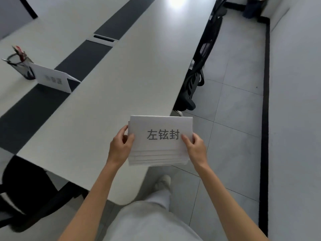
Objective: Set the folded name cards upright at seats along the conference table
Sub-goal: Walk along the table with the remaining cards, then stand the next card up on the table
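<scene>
Both hands hold a stack of white folded paper name cards [160,141], lower centre.
Left hand [120,145] and right hand [195,146] pinch its edges over the long white conference table's [121,75] edge; loosely pinched cards could slide out.

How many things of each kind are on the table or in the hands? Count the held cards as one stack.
Card stack, held by left hand and right hand: 1
Upright card: 1
Pen holder: 1
Total: 3
</scene>
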The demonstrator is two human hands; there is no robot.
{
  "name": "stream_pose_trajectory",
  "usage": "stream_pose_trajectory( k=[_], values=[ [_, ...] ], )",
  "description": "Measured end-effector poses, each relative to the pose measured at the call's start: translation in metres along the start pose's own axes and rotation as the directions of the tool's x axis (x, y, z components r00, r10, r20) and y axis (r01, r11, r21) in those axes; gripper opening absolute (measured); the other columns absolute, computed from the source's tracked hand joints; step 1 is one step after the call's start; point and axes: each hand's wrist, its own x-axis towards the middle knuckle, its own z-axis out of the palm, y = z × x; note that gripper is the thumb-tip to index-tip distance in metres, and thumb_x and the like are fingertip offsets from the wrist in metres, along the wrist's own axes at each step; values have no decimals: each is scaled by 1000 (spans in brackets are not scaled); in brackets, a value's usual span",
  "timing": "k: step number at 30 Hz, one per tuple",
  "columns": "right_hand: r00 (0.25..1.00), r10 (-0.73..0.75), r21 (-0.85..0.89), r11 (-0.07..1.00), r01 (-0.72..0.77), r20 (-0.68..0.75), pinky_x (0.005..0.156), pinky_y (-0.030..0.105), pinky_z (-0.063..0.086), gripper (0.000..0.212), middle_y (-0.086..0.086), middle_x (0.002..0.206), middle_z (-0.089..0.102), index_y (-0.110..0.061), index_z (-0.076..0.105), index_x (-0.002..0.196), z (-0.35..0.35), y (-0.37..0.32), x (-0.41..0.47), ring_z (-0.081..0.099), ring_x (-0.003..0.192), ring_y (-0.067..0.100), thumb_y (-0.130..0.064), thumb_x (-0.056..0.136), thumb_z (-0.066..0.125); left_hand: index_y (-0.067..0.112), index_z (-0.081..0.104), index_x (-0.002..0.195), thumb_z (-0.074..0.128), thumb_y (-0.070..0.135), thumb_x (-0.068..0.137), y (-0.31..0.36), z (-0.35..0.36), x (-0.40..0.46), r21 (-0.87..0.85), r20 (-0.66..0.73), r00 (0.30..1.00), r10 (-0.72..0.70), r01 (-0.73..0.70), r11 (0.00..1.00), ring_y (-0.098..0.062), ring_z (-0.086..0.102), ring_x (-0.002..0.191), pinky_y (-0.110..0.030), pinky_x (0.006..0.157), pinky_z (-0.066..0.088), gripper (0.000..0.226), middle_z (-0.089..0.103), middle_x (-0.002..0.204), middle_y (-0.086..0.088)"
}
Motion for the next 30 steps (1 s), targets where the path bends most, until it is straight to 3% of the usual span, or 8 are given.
stream_pose_trajectory(
  k=[4, 9, 12, 16, 18, 21, 26, 30],
  values=[
    [999, -31, -64, 997, 33, 37, 51, 7, 42, 18, -8, 78, 61, -14, 58, 88, -17, -9, 59, 56, 69, 5, -33, 86, 56, 19, 42, 132, 48, 26, 88, 10, 29, 35, -58, -23, 999, -31, 29, 998, -18, 59, 80, -27, 66, 48, 45, 62, 82, -3],
    [992, -105, -120, 986, 113, 74, 64, 16, 44, 26, -1, 93, 64, -11, 60, 105, -29, -43, 145, 60, 82, 13, -29, 86, 57, 18, 42, 131, 46, 17, 90, 38, 64, 92, -143, -68, 992, -104, 94, 985, -21, 58, 80, -29, 67, 48, 41, 62, 82, -6],
    [979, -146, -150, 975, 167, 140, 65, 12, 43, 26, -2, 95, 63, -10, 59, 106, -30, -68, 197, 59, 86, 14, -26, 86, 57, 19, 41, 131, 45, 14, 90, 54, 74, 128, -169, -111, 984, -139, 120, 978, -27, 60, 89, -37, 75, 51, 41, 64, 93, -15],
    [943, -186, -185, 952, 243, 277, 66, 12, 41, 27, -1, 96, 63, -10, 58, 110, -13, -100, 264, 57, 85, 13, -24, 87, 56, 23, 39, 131, 45, 16, 90, 68, 78, 170, -211, -210, 958, -196, 151, 966, -27, 61, 93, -43, 83, 51, 42, 66, 95, -13],
    [898, -193, -212, 932, 294, 395, 64, 8, 40, 29, -2, 97, 60, -9, 56, 112, 3, -114, 296, 54, 84, 10, -21, 86, 57, 24, 41, 129, 47, 22, 86, 69, 77, 188, -232, -284, 930, -234, 170, 958, -27, 61, 94, -43, 84, 50, 43, 67, 96, -12],
    [775, -200, -245, 876, 415, 599, 82, 27, 46, 39, -3, 104, 56, -9, 50, 121, 33, -133, 341, 53, 95, 15, -17, 84, 60, 25, 41, 129, 46, 32, 79, 64, 76, 211, -256, -421, 857, -298, 203, 945, -28, 62, 94, -44, 86, 49, 50, 68, 96, -12],
    [555, -205, -179, 810, 559, 806, 82, 45, 50, 41, 10, 107, 64, -9, 51, 117, 90, -153, 400, 60, 95, 29, -18, 79, 65, 22, 32, 134, 51, 24, 88, 59, 83, 234, -299, -631, 674, -384, 245, 922, -26, 62, 95, -41, 85, 49, 50, 65, 107, -10],
    [456, -222, -126, 777, 616, 862, 78, 33, 44, 57, 17, 108, 64, -7, 42, 128, 122, -160, 419, 58, 95, 30, -15, 78, 67, 17, 30, 135, 54, 20, 87, 61, 90, 237, -382, -706, 535, -465, 265, 885, -27, 60, 95, -40, 86, 47, 54, 61, 106, -11]
  ],
)
